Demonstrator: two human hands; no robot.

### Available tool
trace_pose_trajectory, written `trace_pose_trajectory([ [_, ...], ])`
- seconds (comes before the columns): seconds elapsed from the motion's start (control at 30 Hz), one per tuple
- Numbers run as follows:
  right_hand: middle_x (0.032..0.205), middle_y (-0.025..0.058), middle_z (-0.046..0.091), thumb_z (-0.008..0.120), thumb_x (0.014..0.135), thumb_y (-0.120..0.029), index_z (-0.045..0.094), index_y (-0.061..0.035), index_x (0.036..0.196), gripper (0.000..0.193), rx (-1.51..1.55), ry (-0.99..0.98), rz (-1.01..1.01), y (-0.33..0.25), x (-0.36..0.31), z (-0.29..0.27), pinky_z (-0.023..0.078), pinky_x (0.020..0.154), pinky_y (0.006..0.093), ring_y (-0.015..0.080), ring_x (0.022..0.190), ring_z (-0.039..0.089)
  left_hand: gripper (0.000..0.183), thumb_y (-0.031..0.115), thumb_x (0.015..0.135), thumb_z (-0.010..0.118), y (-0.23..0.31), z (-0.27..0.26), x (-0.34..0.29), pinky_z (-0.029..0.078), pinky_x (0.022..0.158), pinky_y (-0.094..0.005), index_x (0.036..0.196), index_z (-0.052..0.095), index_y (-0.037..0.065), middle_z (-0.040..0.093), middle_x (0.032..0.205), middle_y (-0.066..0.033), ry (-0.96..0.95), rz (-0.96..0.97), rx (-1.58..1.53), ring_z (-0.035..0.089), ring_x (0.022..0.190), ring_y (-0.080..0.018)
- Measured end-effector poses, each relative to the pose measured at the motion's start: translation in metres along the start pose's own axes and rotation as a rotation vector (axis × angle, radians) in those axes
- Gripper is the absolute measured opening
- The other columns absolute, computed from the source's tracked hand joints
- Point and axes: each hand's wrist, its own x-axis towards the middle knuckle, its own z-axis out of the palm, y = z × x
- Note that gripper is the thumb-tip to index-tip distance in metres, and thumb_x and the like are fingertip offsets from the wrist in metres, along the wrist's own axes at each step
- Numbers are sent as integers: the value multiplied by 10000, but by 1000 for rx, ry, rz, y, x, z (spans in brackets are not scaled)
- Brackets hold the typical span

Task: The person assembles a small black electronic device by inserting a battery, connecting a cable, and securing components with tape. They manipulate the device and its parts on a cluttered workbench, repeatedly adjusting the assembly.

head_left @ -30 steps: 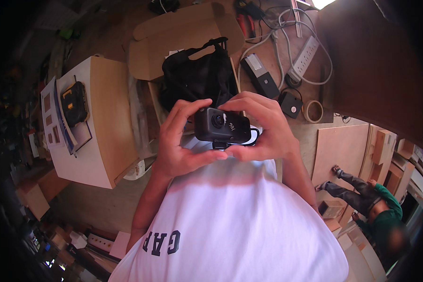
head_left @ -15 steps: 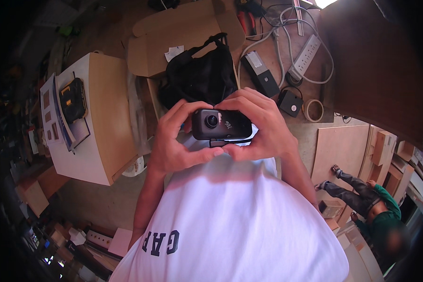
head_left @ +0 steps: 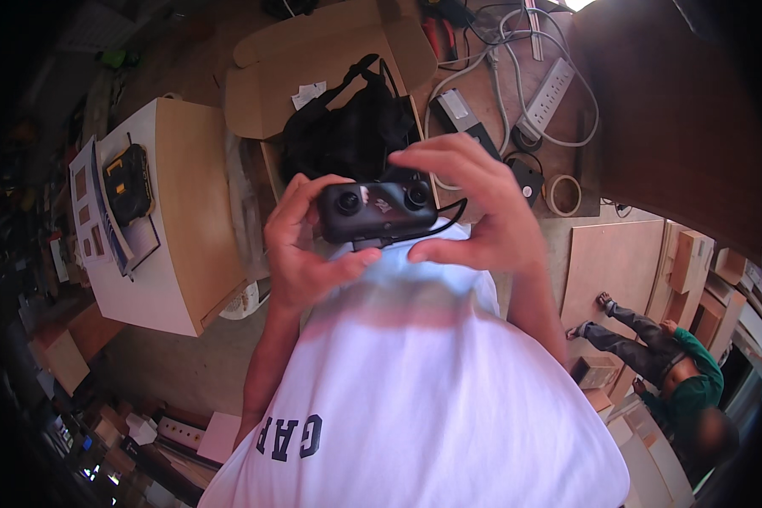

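A black camera unit with two round lenses (head_left: 379,212) is held in front of my chest, its lenses facing up at me. My left hand (head_left: 300,245) grips its left end, fingers over the top edge and thumb below. My right hand (head_left: 487,207) is off the unit at its right side, fingers and thumb spread apart and slightly blurred. A black cable (head_left: 449,222) loops out from the unit's lower edge toward that hand. Just beyond lies a black fabric bag or strap bundle (head_left: 347,127) in an open cardboard box (head_left: 262,85).
At right on the bench are a white power strip (head_left: 553,89), a tape roll (head_left: 563,195) and a black box (head_left: 466,118). A white-topped cabinet (head_left: 144,254) at left bears papers and a yellow-black device (head_left: 129,184). A person in green (head_left: 694,372) is at far right.
My right hand has let go of the camera unit and opened away from it. The unit has shifted left, uncovering its second lens and more of the cable.
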Motion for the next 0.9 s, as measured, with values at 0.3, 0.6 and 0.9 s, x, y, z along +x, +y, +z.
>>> trace_pose_trajectory([
  [0.3, 1156, 120, 755, 934, 904, -263, 737, -10, 1347, 547, -45, 137, 252, 10, -13, -20, 577, 933, 366, 254, 1021, 726, 513, 369, 993, 838, -34, -32, 14, 526, 1076, -380, 1361, 701, 39, 759, 1223, -56, 236, -127, -491, 701, 1137, -171],
  [0.6, 1191, 105, 699, 875, 980, -214, 690, -39, 1409, 499, 133, 161, 496, 25, -16, 29, 583, 897, 367, 236, 1013, 707, 319, 468, 1045, 805, -18, -34, 30, 446, 791, -344, 1080, 636, 199, 473, 863, 64, 496, -348, -741, 483, 808, -115],
  [0.9, 1370, 107, 667, 881, 946, -148, 683, -99, 1478, 569, -80, 97, 390, 32, -6, 41, 531, 1099, 424, 304, 1277, 652, 453, 580, 1018, 794, -16, -39, 31, 418, 743, -337, 1079, 635, 160, 486, 850, 28, 505, -576, -822, 486, 793, -130],
])
